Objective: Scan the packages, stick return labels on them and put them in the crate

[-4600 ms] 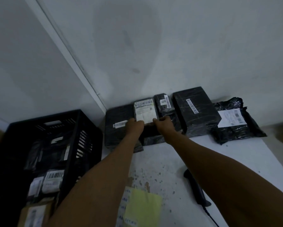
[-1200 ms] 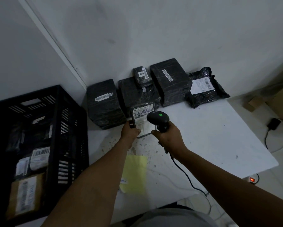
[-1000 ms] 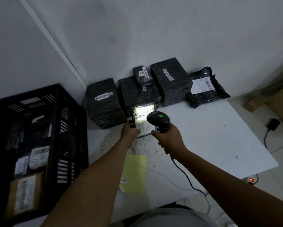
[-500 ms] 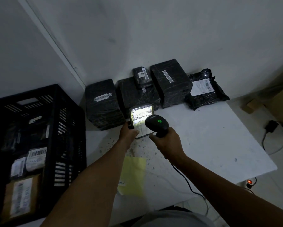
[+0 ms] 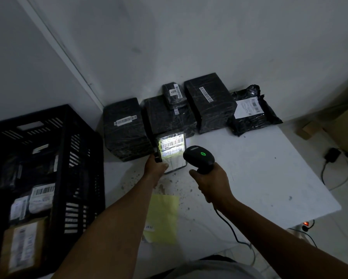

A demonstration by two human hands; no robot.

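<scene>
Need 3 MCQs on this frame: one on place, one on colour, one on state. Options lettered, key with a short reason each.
1. Where is the crate?
A. on the table's right end
B. to the left of the table
C. against the wall behind the packages

2. What colour is the light on top of the scanner?
A. red
B. blue
C. green

3. What is the left hand doing?
A. gripping the small package
B. resting flat on the yellow sheet
C. reaching into the crate

Key:
1 B, the crate stands off the table's left edge.
2 C, a green dot glows on the scanner head.
3 A, it holds the package's near left corner, with the lit label facing the scanner in the right hand.
</scene>
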